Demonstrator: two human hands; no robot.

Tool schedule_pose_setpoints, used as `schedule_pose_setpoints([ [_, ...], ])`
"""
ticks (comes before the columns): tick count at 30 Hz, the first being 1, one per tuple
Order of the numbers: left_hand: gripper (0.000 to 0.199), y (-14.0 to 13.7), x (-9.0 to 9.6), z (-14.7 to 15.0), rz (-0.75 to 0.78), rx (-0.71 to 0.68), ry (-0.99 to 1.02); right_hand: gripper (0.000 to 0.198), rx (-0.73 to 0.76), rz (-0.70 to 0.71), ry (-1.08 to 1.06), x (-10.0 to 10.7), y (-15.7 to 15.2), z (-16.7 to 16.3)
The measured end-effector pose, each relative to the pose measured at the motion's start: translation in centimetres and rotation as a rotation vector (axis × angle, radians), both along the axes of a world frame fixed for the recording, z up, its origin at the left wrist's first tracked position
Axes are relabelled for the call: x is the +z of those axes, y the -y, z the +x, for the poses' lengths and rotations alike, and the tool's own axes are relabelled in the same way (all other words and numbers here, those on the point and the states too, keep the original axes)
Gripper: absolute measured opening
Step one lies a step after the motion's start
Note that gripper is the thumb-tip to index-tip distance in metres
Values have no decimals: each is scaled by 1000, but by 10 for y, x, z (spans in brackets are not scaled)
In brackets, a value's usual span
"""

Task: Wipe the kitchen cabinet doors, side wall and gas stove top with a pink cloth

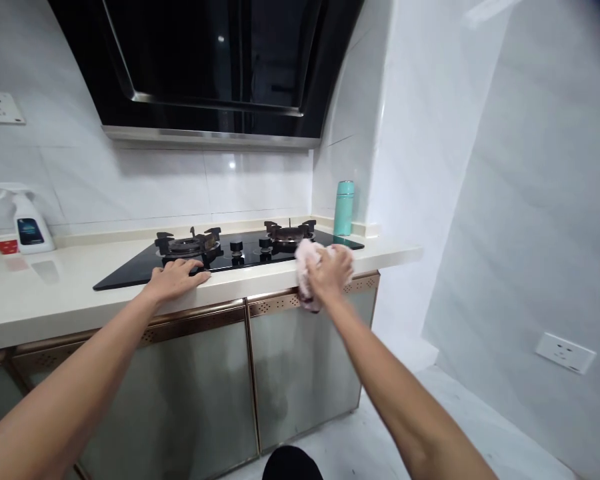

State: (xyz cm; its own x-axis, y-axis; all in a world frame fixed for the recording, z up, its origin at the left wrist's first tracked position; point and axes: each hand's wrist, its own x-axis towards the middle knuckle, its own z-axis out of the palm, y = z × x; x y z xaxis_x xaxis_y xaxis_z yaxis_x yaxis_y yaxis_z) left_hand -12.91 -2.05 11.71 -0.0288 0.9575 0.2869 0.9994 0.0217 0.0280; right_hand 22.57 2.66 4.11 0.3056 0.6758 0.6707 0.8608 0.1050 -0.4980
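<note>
Two bare hands reach to one hob [133, 272]. The fingers of the right hand [331, 272] are clamped on one pale pink cloth [305, 268], which bunches out around them and hangs over the front edge of the white counter [75, 293]; hand and cloth are slightly blurred. The left hand [174, 280] holds nothing: it rests palm down at the hob's front edge, its fingers extended and the thumb apart from them.

Two burners [187, 247] stand on the black glass, one just beyond the left fingers, one just beyond the right. Two knobs [237, 249] sit between the two sets of fingers, a little farther back. Beyond the right fingers and slightly to their right stands one upright teal flask [345, 208]. Well to the left of the left fingers are one white spray bottle [31, 230] and, beside it, one small red container [7, 246]. One black range hood [220, 60] hangs above all the fingers, and two wall sockets [565, 352] show, one far to either side of them
</note>
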Motion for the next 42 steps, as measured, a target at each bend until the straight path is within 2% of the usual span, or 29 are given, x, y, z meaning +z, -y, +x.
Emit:
schedule_pose_setpoints([
  [3,71,3,-1,0,15,6,-18,73,212,100,203,-18,20,-81],
  [5,70,4,-1,1,16,13,-36,76,352,196,316,-24,28,-124],
  [8,70,5,-1,-1,1,12,-57,70,489,353,403,-21,28,-146],
  [10,71,4,-1,-4,-8,-3,-56,64,576,411,467,-15,21,-128],
  [13,73,2,-2,-9,0,-28,-40,58,595,373,535,-9,6,-69],
  [18,74,-2,-3,-13,9,-35,-23,45,302,212,367,-8,-21,53],
  [21,75,-3,-3,-14,0,-21,-2,42,138,118,231,-1,-40,114],
  [25,75,-1,-4,-14,14,-25,10,51,-83,-24,28,15,-70,175],
  [28,73,4,-6,-11,46,-43,3,57,-289,-121,-183,20,-89,204],
  [30,72,8,-7,-8,63,-55,-5,60,-349,-142,-293,18,-94,214],
  [32,71,9,-7,-4,69,-43,-11,64,-336,-135,-345,13,-94,217],
  [35,71,10,-7,2,51,-19,-6,68,-315,-125,-375,2,-85,205],
  [38,70,10,-6,5,23,-23,21,66,-343,-73,-404,-9,-73,174],
  [42,66,15,-5,8,-3,-43,38,64,-332,-23,-370,-14,-49,110],
])
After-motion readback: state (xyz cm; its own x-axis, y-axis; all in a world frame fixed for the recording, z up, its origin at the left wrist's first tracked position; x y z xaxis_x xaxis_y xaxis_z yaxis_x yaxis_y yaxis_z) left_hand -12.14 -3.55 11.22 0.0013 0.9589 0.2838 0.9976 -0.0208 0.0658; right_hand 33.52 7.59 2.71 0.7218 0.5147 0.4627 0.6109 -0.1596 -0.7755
